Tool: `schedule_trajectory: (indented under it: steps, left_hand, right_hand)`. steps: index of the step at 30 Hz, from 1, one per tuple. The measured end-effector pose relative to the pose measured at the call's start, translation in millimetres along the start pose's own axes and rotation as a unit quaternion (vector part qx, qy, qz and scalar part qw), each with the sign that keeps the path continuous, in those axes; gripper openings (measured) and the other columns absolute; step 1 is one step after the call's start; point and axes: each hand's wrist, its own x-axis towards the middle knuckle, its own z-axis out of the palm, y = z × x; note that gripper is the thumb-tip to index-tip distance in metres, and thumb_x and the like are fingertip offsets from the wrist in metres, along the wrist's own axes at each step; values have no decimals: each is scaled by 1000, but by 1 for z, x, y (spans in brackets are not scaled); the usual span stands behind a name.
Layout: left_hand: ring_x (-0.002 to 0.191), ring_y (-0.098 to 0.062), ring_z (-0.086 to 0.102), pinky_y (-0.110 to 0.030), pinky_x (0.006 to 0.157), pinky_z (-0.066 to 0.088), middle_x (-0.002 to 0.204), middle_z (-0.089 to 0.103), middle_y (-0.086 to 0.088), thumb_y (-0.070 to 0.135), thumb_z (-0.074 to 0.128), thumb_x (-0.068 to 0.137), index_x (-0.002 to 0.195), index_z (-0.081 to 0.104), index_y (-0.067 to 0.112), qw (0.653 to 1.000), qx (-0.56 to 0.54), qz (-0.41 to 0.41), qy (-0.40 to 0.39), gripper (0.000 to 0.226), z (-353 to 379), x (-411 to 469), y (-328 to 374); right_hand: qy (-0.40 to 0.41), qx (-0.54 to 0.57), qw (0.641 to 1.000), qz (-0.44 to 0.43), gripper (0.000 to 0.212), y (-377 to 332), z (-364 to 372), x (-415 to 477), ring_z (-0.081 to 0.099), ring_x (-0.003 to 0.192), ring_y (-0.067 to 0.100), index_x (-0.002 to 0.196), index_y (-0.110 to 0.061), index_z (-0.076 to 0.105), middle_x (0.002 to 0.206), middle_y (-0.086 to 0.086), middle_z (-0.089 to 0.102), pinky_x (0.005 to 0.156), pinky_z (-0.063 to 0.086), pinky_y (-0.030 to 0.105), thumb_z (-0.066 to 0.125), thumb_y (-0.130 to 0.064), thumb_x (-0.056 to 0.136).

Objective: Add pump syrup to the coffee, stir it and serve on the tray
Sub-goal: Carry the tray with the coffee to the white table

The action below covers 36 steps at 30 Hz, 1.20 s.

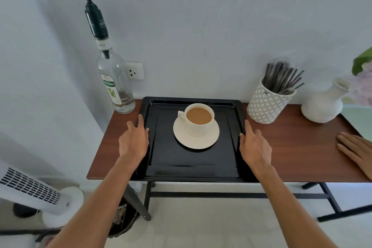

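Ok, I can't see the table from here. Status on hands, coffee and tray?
Left hand and right hand on the tray sides, grip unclear. Coffee cup on saucer, on tray. Another person's hand flat on table, far right.

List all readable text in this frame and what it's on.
"TEISSEIRE": green label on the syrup bottle; first letter is partly cut off.
"...JITO": white neck band of the same bottle, start hidden.
Dark pump collar: small logo print, too blurred to read.
Tower fan: small mark near its base, unreadable.
Cup, tray, holder, vase: no text.
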Motion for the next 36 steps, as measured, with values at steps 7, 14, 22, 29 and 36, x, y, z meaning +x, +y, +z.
schedule_trajectory:
  steps: [7,14,22,29,36]
  left_hand:
    - [69,-32,64,-35,55,42,84,65,-18,28,37,107,158,30,18,999,-40,-14,25,52,5,0,1]
    - [62,-27,57,-36,55,43,74,64,-14,27,43,105,157,32,14,995,-87,-21,44,55,7,0,-4]
    - [57,-22,52,-34,51,42,71,67,-13,27,48,102,154,34,5,991,-113,-29,65,58,8,-4,-9]
    - [81,-39,69,-38,60,44,86,71,-19,28,50,101,150,39,3,987,-141,-31,71,56,3,-10,-13]
    - [88,-38,69,-44,70,53,97,73,-17,28,49,101,143,47,6,983,-173,-20,65,47,-9,-21,-22]
  right_hand:
    - [4,-6,1000,-15,52,2,0,9,67,80,35,158,-18,32,97,19,64,62,43,36,42,-27,108]
    - [-8,52,999,8,53,2,-1,13,67,95,36,156,-6,34,100,18,68,73,52,43,43,-26,107]
    - [0,70,997,8,53,5,-4,7,66,97,35,156,-8,35,98,16,69,72,51,42,44,-25,107]
    - [15,71,997,0,52,6,-13,-2,67,99,39,155,-7,38,100,18,71,73,54,45,46,-24,106]
    - [34,74,997,10,53,2,-21,-19,68,101,40,154,-7,40,101,18,74,71,50,41,49,-23,105]
